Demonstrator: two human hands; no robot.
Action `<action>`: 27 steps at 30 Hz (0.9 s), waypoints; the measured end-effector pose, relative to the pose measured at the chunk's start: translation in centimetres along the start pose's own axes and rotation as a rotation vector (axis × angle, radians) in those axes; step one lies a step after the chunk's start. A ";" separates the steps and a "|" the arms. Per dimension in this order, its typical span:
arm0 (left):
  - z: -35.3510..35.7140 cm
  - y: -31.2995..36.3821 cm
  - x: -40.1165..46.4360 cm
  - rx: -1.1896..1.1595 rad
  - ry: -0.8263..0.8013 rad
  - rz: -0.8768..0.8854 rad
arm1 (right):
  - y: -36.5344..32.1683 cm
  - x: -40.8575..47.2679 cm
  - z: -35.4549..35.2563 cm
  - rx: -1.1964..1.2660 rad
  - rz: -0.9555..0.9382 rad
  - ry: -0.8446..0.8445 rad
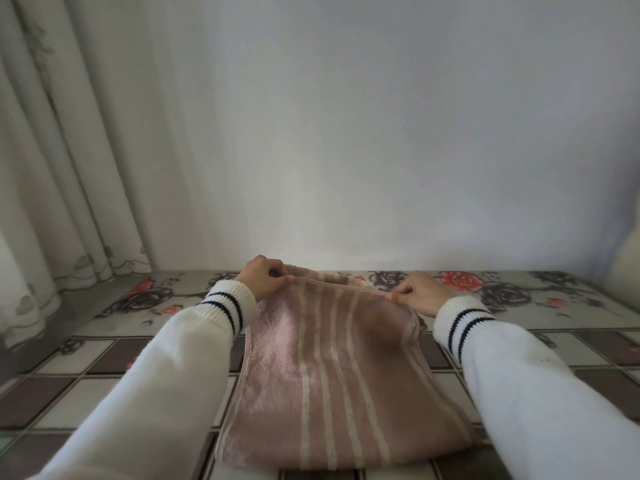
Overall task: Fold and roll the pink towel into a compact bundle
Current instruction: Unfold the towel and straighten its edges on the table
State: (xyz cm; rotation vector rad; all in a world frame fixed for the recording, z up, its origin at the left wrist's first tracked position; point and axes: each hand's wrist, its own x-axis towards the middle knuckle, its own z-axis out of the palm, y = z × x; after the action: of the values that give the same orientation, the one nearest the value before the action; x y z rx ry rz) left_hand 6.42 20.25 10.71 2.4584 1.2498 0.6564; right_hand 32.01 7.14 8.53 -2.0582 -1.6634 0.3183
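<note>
A pink towel (332, 368) with several pale lengthwise stripes lies on the table in front of me, running from the near edge toward the wall. Its far edge is lifted off the surface as a taut hem. My left hand (265, 279) pinches the far left corner of that hem. My right hand (420, 294) pinches the far right corner. Both arms wear white sleeves with two dark stripes at the cuffs. A second layer of towel shows behind the lifted hem.
The table (104, 358) has a cloth with brown and white squares and a rose border along the back. A plain white wall (346, 133) rises directly behind it. Pale curtains (62, 168) hang at the left. A cream object (627, 265) sits at the right edge.
</note>
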 end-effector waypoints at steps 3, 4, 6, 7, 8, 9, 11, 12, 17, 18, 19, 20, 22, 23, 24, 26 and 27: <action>0.0 -0.2 -0.1 -0.003 0.004 -0.005 | 0.0 0.0 0.1 -0.002 -0.046 0.141; 0.0 -0.3 -0.1 -0.010 0.010 -0.004 | -0.1 0.0 0.1 -0.007 -0.059 0.159; 0.0 -0.5 -0.1 -0.016 0.007 0.001 | -0.3 -0.1 0.1 0.004 -0.064 0.183; 0.1 -0.5 -0.1 -0.017 -0.002 0.003 | -0.3 -0.1 0.1 0.027 -0.062 0.200; 0.0 -0.6 -0.1 -0.016 -0.012 0.001 | -0.2 -0.1 0.2 0.057 -0.061 0.221; 0.0 -0.7 -0.1 -0.011 -0.023 -0.003 | -0.2 -0.2 0.1 0.078 -0.063 0.243; -0.1 -0.9 0.0 0.015 -0.060 -0.013 | -0.3 -0.3 0.0 0.087 -0.066 0.269; -0.1 -0.9 0.0 0.033 -0.087 -0.019 | -0.3 -0.3 0.0 0.073 -0.070 0.269; -0.5 -0.6 0.0 0.071 -0.165 -0.047 | -1.0 -0.4 -0.5 0.023 -0.097 0.334; -0.6 -0.4 0.0 0.070 -0.163 -0.052 | -1.2 -0.5 -0.7 0.039 -0.102 0.361; -0.8 -0.3 0.0 0.073 -0.159 -0.058 | -1.3 -0.4 -0.8 0.055 -0.105 0.383; -0.9 -0.2 0.1 0.083 -0.152 -0.059 | -1.5 -0.4 -1.0 0.068 -0.111 0.402; -1.3 0.1 0.1 0.099 -0.116 -0.050 | -1.9 -0.2 -1.2 0.089 -0.110 0.441; -1.5 0.3 0.1 0.099 -0.083 -0.042 | -2.0 -0.1 -1.3 0.092 -0.098 0.467; -1.7 0.5 0.1 0.092 -0.039 -0.033 | -2.2 0.0 -1.4 0.086 -0.075 0.498; -2.0 0.8 0.1 0.074 0.064 -0.007 | -2.6 0.2 -1.6 0.063 -0.022 0.565; -2.2 1.0 0.1 0.060 0.117 0.003 | -2.7 0.3 -1.8 0.055 0.002 0.595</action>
State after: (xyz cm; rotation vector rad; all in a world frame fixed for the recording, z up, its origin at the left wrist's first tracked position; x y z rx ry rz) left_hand 5.99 19.92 13.05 2.5031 1.3273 0.7842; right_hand 30.58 7.47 11.44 -1.8653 -1.2680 -0.2319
